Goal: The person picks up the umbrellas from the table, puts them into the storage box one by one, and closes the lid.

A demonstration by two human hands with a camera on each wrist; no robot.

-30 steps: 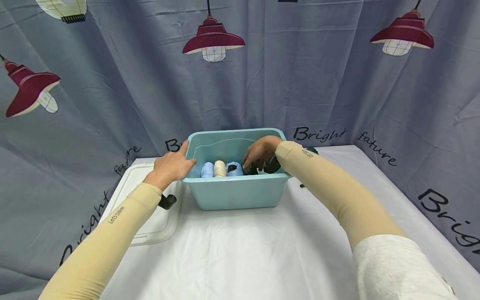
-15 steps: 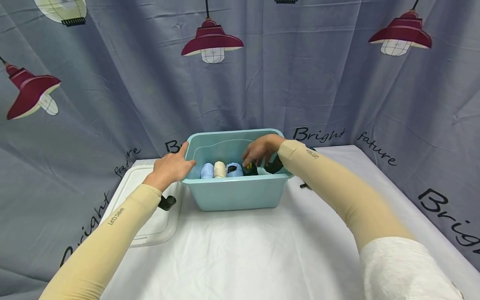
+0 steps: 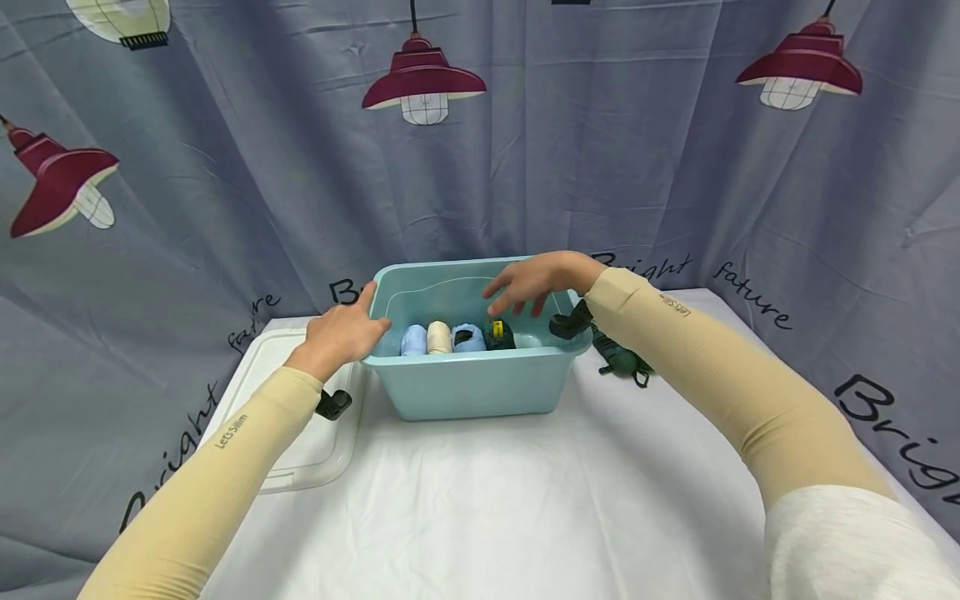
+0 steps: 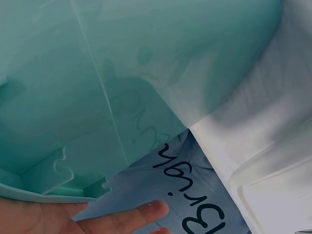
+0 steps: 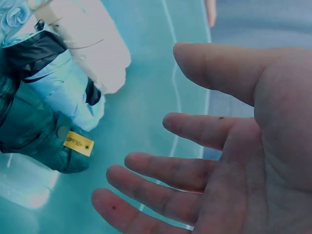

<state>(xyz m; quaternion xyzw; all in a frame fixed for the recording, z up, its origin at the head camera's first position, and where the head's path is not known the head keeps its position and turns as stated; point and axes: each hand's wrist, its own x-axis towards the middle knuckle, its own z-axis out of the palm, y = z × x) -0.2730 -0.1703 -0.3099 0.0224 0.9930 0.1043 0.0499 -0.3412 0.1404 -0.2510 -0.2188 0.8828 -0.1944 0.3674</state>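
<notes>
While the head view shows four rolls [image 3: 438,337] in the bin [image 3: 476,387], a green bundle [image 3: 622,362] lies outside on the desk [image 3: 450,500]. Left wrist: left hand [image 4: 53,222] at bin, fingers straight. Right wrist: right hand [image 5: 248,161] spread wide, holding nothing.

Diffuse light with soft shadows.

The bin [image 3: 472,388] is pale teal; bundles [image 3: 439,339], left to right, are light blue, cream, light blue with black, and dark green with a yellow tag [image 5: 78,143]; the grey-blue curtain [image 3: 600,167] bears maroon lamps [image 3: 424,82].
</notes>
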